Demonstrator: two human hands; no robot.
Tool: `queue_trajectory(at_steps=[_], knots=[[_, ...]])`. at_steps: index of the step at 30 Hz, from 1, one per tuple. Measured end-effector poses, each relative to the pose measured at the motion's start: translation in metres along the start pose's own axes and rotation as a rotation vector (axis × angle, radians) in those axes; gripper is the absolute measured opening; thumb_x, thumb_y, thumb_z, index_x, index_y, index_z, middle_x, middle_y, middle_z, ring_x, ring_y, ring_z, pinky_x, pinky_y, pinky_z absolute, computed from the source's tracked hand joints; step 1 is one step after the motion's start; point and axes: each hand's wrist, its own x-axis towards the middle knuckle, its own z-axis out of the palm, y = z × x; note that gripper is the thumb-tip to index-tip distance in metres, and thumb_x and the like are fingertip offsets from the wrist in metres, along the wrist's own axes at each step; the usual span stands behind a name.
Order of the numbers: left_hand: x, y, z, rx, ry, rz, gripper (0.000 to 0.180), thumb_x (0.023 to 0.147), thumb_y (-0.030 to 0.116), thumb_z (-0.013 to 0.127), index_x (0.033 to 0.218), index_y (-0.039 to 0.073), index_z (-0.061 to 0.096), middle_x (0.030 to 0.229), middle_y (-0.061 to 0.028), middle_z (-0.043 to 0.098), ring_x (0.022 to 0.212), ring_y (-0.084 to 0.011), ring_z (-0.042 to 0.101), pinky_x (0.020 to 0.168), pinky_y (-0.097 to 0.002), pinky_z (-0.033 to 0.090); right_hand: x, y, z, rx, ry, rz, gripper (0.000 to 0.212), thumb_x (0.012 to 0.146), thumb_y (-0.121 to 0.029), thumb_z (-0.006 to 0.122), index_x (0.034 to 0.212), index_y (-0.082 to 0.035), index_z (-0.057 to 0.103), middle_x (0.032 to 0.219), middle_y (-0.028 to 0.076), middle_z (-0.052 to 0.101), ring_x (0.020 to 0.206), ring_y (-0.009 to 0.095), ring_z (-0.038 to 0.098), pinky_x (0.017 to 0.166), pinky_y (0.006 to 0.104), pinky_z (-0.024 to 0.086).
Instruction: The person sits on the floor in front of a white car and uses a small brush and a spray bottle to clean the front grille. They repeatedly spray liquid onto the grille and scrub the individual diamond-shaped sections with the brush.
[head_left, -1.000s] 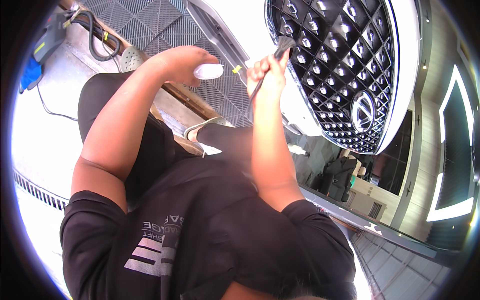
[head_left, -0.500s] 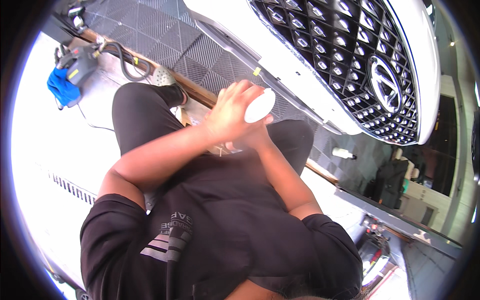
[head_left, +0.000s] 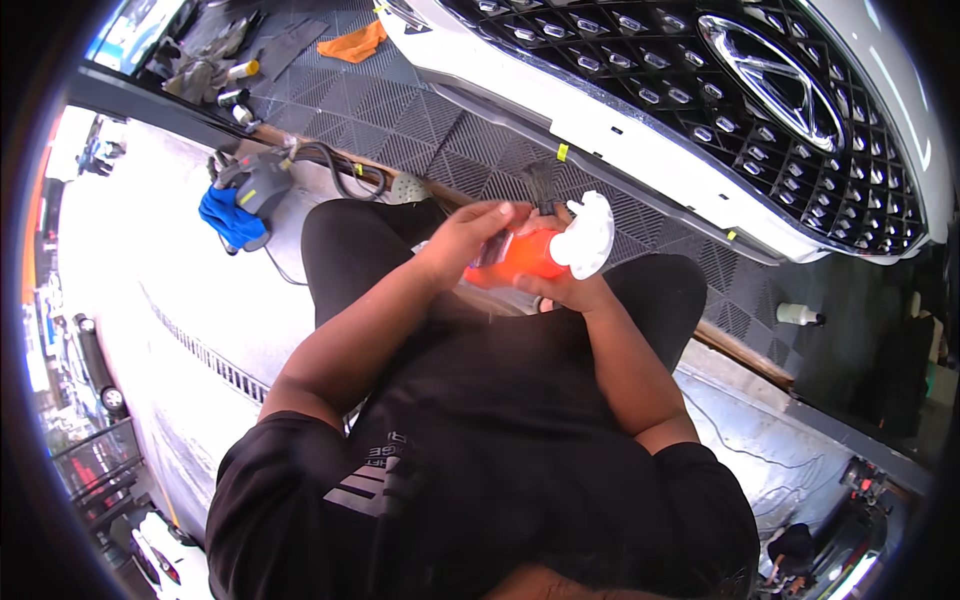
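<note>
One view only, a head-worn fisheye looking steeply down the wearer's own chest and knees. Both hands (head_left: 520, 255) sit close, just above centre. The white car's black grille (head_left: 700, 110) sweeps from twelve to two o'clock, near. Edges bend hard at the rim.

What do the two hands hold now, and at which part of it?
The right hand grips an orange spray bottle around its body, below the white trigger head. The left hand holds a small dark brush by its handle, against the bottle.
</note>
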Motion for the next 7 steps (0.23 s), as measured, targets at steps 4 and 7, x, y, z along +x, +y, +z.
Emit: queue_trajectory(at_steps=[4, 7], knots=[[0.021, 0.002, 0.012, 0.090, 0.008, -0.181, 0.046, 0.110, 0.025, 0.061, 0.145, -0.004, 0.057, 0.133, -0.0127, 0.069, 0.116, -0.0174, 0.068, 0.105, -0.0327, 0.054, -0.004, -0.013, -0.004, -0.013, -0.047, 0.021, 0.068, 0.069, -0.038, 0.100, 0.124, -0.010, 0.069, 0.119, 0.008, 0.068, 0.116, 0.029, 0.064, 0.102, 0.0431, 0.050], [0.044, -0.009, 0.010, 0.173, -0.190, -0.051, 0.051, 0.106, 0.024, 0.069, 0.149, 0.001, 0.055, 0.135, -0.0111, 0.068, 0.121, -0.0216, 0.066, 0.106, -0.0375, 0.054, -0.013, 0.002, 0.001, 0.055, -0.053, 0.119, 0.076, 0.070, -0.040, 0.099, 0.132, -0.012, 0.065, 0.131, 0.011, 0.063, 0.123, 0.031, 0.061, 0.107, 0.0436, 0.049]])
